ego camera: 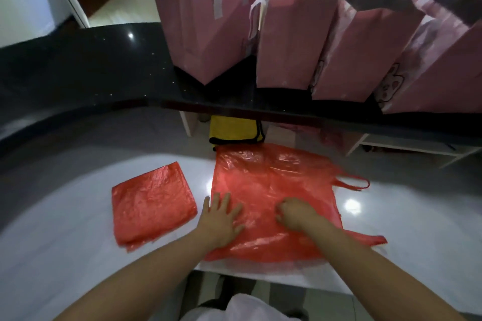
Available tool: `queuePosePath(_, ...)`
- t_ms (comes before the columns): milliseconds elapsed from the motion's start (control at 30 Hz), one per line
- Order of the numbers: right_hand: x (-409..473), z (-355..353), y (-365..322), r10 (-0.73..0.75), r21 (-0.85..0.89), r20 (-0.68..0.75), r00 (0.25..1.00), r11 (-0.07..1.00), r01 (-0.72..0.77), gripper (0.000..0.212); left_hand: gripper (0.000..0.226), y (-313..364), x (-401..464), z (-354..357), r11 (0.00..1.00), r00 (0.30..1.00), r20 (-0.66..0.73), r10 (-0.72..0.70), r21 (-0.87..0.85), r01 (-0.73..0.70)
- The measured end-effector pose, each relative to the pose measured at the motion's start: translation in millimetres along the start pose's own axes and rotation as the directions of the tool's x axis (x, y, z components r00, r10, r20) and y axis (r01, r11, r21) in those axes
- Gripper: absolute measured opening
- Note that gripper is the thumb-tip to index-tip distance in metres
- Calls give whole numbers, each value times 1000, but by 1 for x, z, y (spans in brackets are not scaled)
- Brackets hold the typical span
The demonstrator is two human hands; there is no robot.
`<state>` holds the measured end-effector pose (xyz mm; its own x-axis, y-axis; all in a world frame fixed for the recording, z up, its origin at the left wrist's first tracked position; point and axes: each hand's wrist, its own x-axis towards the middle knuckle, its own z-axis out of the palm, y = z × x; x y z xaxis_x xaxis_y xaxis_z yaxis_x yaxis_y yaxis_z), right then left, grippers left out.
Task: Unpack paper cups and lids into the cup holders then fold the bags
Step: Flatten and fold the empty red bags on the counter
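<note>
Red plastic bag (273, 190), thin, glossy, crinkled, lies flat at frame centre on white glossy counter (65, 255); loop handles trail to right. Left hand (221, 219) spread, palm pressing bag's left edge. Right hand (294, 212) curled, fingers bunching film at bag middle. Folded red bag (152, 203), squarish, left of centre, apart. Four pink paper bags (294, 41), stiff, white handles, upright on black ledge (78, 65), upper frame.

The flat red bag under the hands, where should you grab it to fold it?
Probably the handle loops at the right end of the spread red bag. They stick out free past the body, so come in from the right, pinch them and carry them leftward while the left hand presses flat.
</note>
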<state>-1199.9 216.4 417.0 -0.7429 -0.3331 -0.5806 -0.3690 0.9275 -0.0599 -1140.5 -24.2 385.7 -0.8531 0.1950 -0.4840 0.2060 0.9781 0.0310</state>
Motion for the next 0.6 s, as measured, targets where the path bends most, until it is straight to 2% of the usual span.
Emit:
queuePosePath(133,-10,17,10,65,2,54,996,998,-65,40,79,-15,0,16,994,993,101,53,85,-62)
queuePosePath(233,-18,20,18,103,40,81,991,994,-106,43,76,-2,-1,13,998,997,73,22,57,-26)
queuePosePath(367,-32,29,35,147,68,119,982,985,-156,47,53,58,-13,8,991,987,-104,-123,-73,116)
queuePosePath(433,-42,34,46,182,65,135,974,979,-192,48,49,93,-20,13,984,977,-140,-158,-101,145)
queuePosePath(600,-67,52,85,217,120,132,967,965,-233,49,65,171,-23,27,951,965,-21,-261,-175,253)
